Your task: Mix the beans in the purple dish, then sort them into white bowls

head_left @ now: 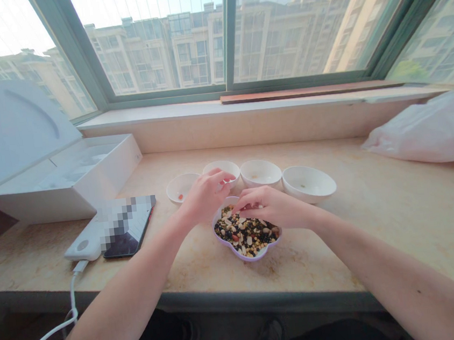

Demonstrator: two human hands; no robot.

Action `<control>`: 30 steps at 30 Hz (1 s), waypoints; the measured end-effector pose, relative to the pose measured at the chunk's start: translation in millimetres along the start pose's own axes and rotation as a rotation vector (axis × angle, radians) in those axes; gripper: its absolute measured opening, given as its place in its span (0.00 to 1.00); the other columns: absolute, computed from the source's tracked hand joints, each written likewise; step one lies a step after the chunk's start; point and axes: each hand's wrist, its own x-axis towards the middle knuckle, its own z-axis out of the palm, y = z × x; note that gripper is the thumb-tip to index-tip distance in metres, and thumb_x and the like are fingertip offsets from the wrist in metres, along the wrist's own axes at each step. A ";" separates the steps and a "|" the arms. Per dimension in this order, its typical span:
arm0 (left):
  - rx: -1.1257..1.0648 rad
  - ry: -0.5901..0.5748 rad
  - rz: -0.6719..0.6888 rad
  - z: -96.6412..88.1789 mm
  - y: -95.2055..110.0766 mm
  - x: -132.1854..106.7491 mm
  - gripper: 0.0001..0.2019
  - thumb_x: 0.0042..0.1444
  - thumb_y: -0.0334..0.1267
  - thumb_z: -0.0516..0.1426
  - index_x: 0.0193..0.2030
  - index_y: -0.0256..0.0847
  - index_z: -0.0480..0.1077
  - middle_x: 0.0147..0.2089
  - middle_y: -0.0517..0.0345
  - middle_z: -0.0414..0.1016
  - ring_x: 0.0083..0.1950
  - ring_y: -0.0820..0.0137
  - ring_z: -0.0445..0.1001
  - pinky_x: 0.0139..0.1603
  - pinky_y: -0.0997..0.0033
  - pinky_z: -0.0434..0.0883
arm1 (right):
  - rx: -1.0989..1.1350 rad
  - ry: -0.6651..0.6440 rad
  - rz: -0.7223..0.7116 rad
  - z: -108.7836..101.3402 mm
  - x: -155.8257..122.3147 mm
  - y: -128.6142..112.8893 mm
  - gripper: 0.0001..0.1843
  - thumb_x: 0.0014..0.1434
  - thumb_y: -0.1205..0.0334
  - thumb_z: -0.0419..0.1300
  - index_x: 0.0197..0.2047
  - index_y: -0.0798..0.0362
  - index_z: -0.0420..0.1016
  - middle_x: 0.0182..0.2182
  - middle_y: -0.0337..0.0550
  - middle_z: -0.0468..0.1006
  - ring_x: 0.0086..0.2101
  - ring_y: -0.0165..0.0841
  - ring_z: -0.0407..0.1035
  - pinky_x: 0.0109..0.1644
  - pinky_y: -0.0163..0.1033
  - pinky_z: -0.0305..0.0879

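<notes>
In front of an open white cardboard box [109, 169] lie a white rounded power bank [82, 242] with a white cable [73, 294] and a flat black phone [123, 247]. Far right of the box rests a crumpled white plastic bag [433, 129].

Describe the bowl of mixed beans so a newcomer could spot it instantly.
On the pale countertop below the window, find the row of four white bowls. The bowl of mixed beans sits nearer the camera, partly beneath the right hand. Unlike those four, it has a lobed purple rim and holds many dark and pale pieces.
</notes>
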 end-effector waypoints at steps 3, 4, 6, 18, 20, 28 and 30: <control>-0.061 -0.038 0.032 -2.4 3.3 -0.2 0.09 0.67 0.34 0.57 0.44 0.41 0.80 0.44 0.55 0.81 0.41 0.70 0.79 0.47 0.67 0.75 | 0.127 0.069 0.064 -2.2 0.5 0.7 0.15 0.60 0.50 0.66 0.42 0.51 0.87 0.38 0.45 0.85 0.39 0.39 0.76 0.47 0.44 0.71; -0.087 -0.065 0.053 -3.2 4.7 -0.5 0.08 0.67 0.35 0.57 0.43 0.41 0.80 0.43 0.56 0.81 0.41 0.71 0.79 0.45 0.69 0.75 | 0.174 0.084 0.085 -3.2 0.5 1.1 0.17 0.59 0.48 0.67 0.42 0.51 0.87 0.39 0.46 0.85 0.40 0.40 0.76 0.48 0.45 0.71; -0.141 -0.121 0.095 -4.7 7.5 -1.3 0.09 0.67 0.37 0.58 0.44 0.42 0.81 0.41 0.56 0.81 0.40 0.71 0.79 0.43 0.70 0.75 | 0.247 0.106 0.126 -5.2 0.3 2.0 0.22 0.57 0.43 0.68 0.43 0.53 0.87 0.38 0.46 0.85 0.41 0.40 0.77 0.47 0.45 0.70; -0.473 -0.128 -0.088 -1.3 7.3 -2.1 0.06 0.61 0.35 0.62 0.37 0.39 0.81 0.33 0.56 0.83 0.35 0.70 0.80 0.38 0.70 0.78 | 0.287 0.324 0.271 -3.9 1.1 -5.1 0.23 0.50 0.40 0.72 0.33 0.54 0.84 0.23 0.41 0.77 0.23 0.30 0.67 0.27 0.38 0.61; -0.530 -0.142 -0.119 0.6 6.0 -1.6 0.05 0.61 0.35 0.62 0.38 0.39 0.81 0.32 0.57 0.82 0.34 0.70 0.80 0.38 0.70 0.78 | 0.278 0.288 0.263 -4.6 0.5 -5.0 0.22 0.54 0.41 0.70 0.35 0.54 0.83 0.24 0.42 0.78 0.24 0.31 0.68 0.27 0.38 0.61; 0.036 0.019 -0.233 -28.2 -14.5 7.4 0.10 0.62 0.34 0.57 0.43 0.40 0.81 0.41 0.52 0.85 0.40 0.66 0.80 0.47 0.64 0.76 | -0.122 0.180 0.109 -7.3 -2.0 -5.2 0.14 0.64 0.50 0.63 0.37 0.51 0.84 0.31 0.43 0.83 0.32 0.34 0.73 0.36 0.40 0.66; 0.223 -0.028 -0.312 -40.4 -23.5 8.2 0.12 0.61 0.33 0.56 0.44 0.41 0.81 0.41 0.52 0.84 0.42 0.64 0.80 0.47 0.65 0.75 | -0.165 0.203 0.061 -5.7 -1.8 -1.5 0.13 0.64 0.53 0.63 0.37 0.52 0.84 0.29 0.42 0.82 0.31 0.33 0.72 0.37 0.40 0.65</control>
